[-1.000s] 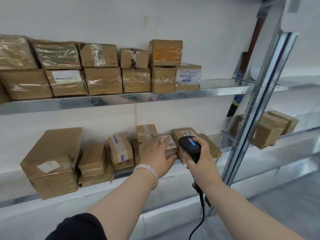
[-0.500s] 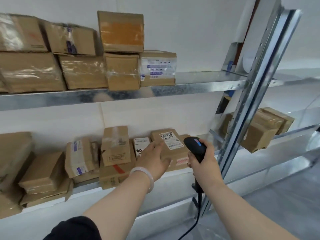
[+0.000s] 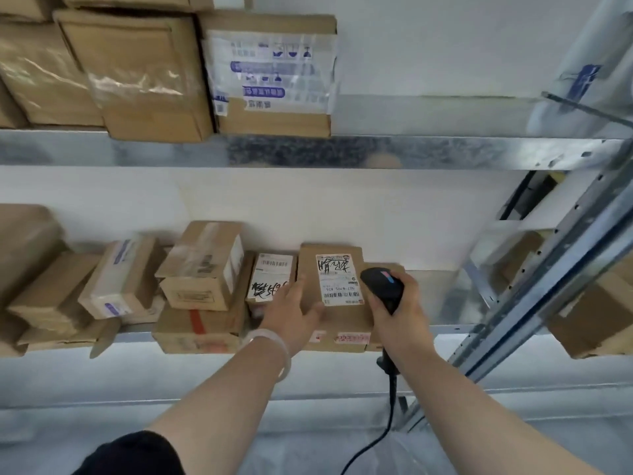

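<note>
labelled parcel point(image 3: 337, 279) lies flat, label up, on the lower shelf point(image 3: 442, 303); left hand point(image 3: 291, 308) rests on its left edge with fingers loosely straight, right hand point(image 3: 404, 313) just right of it has fingers wrapped round the black scanner point(image 3: 382, 284), nose tipped towards the label. reads as mid-scan: aim set, no beam visible on the label, so a read is unconfirmed, and at least 4 other parcels point(image 3: 202, 269) left of it wait. behind it a white wall point(image 3: 342, 207), above it an upper shelf point(image 3: 411, 152) of galvanised steel with taped cartons point(image 3: 144, 80), right of it a steel upright point(image 3: 548, 286).
</note>
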A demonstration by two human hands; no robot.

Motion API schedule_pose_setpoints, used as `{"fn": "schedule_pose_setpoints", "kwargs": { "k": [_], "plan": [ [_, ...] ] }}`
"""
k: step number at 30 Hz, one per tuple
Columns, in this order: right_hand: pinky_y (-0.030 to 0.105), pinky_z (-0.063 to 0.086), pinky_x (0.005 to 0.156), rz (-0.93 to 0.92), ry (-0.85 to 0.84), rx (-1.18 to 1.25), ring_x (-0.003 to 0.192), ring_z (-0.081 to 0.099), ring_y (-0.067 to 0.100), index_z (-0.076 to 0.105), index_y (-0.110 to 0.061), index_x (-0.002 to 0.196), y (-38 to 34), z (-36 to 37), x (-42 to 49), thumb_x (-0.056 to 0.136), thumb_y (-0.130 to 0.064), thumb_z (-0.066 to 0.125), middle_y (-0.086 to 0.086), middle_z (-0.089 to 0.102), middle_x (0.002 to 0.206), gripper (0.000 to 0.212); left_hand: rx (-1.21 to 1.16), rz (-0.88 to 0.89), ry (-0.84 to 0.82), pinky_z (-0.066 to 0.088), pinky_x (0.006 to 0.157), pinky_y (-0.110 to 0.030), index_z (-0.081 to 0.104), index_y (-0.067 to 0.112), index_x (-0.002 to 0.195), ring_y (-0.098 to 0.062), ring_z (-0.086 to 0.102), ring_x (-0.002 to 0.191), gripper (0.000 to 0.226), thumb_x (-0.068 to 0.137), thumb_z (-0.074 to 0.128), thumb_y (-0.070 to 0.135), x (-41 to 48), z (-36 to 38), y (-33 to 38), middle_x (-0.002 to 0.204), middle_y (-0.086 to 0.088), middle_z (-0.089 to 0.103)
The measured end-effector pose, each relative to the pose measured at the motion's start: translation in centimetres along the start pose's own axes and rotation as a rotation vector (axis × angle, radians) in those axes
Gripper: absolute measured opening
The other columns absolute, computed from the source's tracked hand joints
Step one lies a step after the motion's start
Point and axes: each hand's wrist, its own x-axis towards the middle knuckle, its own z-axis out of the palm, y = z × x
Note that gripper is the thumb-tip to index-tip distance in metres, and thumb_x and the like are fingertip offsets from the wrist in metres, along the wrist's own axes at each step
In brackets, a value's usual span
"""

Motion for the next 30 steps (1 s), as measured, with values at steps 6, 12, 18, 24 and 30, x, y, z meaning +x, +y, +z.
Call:
{"fn": "schedule_pose_setpoints", "kwargs": {
  "k": [6,12,18,24,30],
  "plan": [
    [0.024,0.047,0.046,0.004,-0.051,0.012,0.079,0.061,0.011,0.039,-0.037,0.129,1.2,1.2,2.8,0.095,-0.025,0.059,-0.018,0.057,0.097,0.041,0.130,-0.039,0.049,0.023,0.121,-0.044,0.015,0.022,0.160,-0.027,0.031,0.146,0.079,0.097,0.050,0.055,2.5,1.1,-0.2,0.160,-0.002,0.035],
    [0.016,0.043,0.063,-0.021,-0.048,0.054,0.086,0.057,-0.004,0.041,-0.032,0.132,2.1,1.4,3.3,0.093,-0.020,0.062,-0.021,0.058,0.099,0.046,0.053,-0.053,0.083,0.018,0.123,-0.045,0.012,0.028,0.160,-0.027,0.022,0.148,0.077,0.098,0.051,0.053,2.2,2.2,0.1,0.163,0.001,0.024],
    [0.033,0.053,0.074,-0.017,0.002,0.089,0.095,0.062,0.011,0.037,-0.045,0.131,1.9,0.6,1.9,0.092,-0.031,0.062,-0.012,0.061,0.115,0.048,-0.099,0.027,0.161,0.029,0.119,-0.047,0.026,0.031,0.157,-0.025,0.030,0.143,0.078,0.092,0.065,0.047,0.9,1.8,0.7,0.158,0.007,0.029],
    [0.035,0.053,0.087,-0.135,0.021,0.183,0.110,0.059,0.013,0.037,-0.054,0.119,0.9,-1.1,-0.5,0.092,-0.025,0.064,-0.012,0.058,0.124,0.049,-0.281,0.108,0.174,0.034,0.101,-0.013,0.029,0.030,0.155,-0.007,0.036,0.125,0.074,0.093,0.069,0.027,-2.3,0.6,2.4,0.152,0.005,0.025],
    [0.034,0.050,0.096,-0.280,0.029,0.226,0.116,0.055,0.013,0.040,-0.039,0.131,-1.2,-2.9,-3.3,0.092,-0.020,0.065,-0.009,0.054,0.131,0.050,-0.401,0.135,0.201,0.038,0.116,-0.038,0.031,0.050,0.150,-0.019,0.039,0.140,0.080,0.085,0.074,0.038,-5.7,-1.4,3.1,0.158,0.002,0.028]
  ]
}}
